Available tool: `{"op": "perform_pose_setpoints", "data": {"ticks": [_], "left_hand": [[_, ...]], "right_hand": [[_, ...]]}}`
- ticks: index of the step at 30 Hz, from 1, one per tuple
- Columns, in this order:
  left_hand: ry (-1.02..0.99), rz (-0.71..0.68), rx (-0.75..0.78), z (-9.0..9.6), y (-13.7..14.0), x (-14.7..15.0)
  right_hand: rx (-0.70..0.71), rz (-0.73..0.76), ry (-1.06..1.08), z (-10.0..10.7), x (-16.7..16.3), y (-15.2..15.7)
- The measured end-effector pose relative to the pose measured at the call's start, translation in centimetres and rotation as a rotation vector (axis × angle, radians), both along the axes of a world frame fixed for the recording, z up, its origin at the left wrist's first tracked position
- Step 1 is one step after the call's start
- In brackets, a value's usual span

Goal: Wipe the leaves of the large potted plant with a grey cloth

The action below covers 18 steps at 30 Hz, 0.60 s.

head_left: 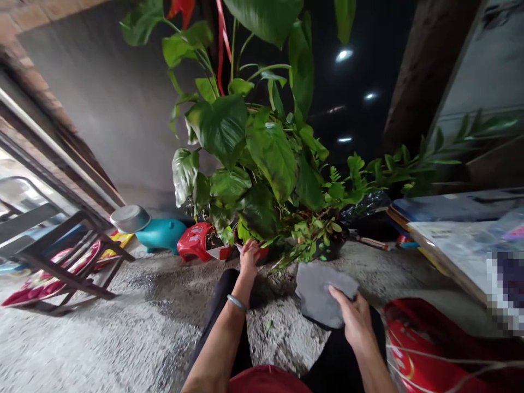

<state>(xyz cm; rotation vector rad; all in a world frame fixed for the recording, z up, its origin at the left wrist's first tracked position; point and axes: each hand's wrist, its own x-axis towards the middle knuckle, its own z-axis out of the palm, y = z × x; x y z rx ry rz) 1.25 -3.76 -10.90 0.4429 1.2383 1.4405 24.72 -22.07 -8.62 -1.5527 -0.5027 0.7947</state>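
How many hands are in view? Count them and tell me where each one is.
2. The left hand is low by the leafy plant, beneath its big leaves; the right hand holds a flat gray piece. No others show.

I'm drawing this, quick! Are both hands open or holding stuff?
Left hand: at the red pot; can't tell if gripping.
Right hand: closed, holding a flat grey piece.

From my post I see a chair, a metal bowl next to a teal stool, and a red bag.
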Motion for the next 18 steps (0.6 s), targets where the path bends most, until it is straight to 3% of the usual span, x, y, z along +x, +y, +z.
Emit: {"op": "perform_pose_setpoints", "data": {"ticks": [3, 7, 10, 12, 15, 16, 18], "left_hand": [[-0.105, 0.003, 0.172, 2.9, 0.4, 0.1], [-0.204, -0.087, 0.283, 4.8, -0.1, 1.6], [-0.248, -0.159, 0.286, 4.7, -0.7, 2.0], [-0.293, -0.172, 0.276, 4.3, -0.9, 1.9], [-0.362, -0.167, 0.220, 4.0, -0.9, 1.6], [-0.386, -0.175, 0.189, 4.0, -0.9, 1.6], [-0.432, -0.218, 0.134, 4.2, -0.9, 1.8]], "right_hand": [[0.185, -0.046, -0.196, 5.8, -0.7, 0.6], [0.387, 0.102, -0.412, 12.0, -4.7, 4.6], [0.533, 0.288, -0.560, 12.4, -7.1, 7.4], [0.502, 0.336, -0.591, 11.3, -7.3, 7.6], [0.317, 0.214, -0.573, 10.4, -6.1, 5.5], [0.301, 0.158, -0.588, 10.9, -5.9, 4.8], [0.400, 0.078, -0.691, 12.9, -6.4, 4.1]]}}
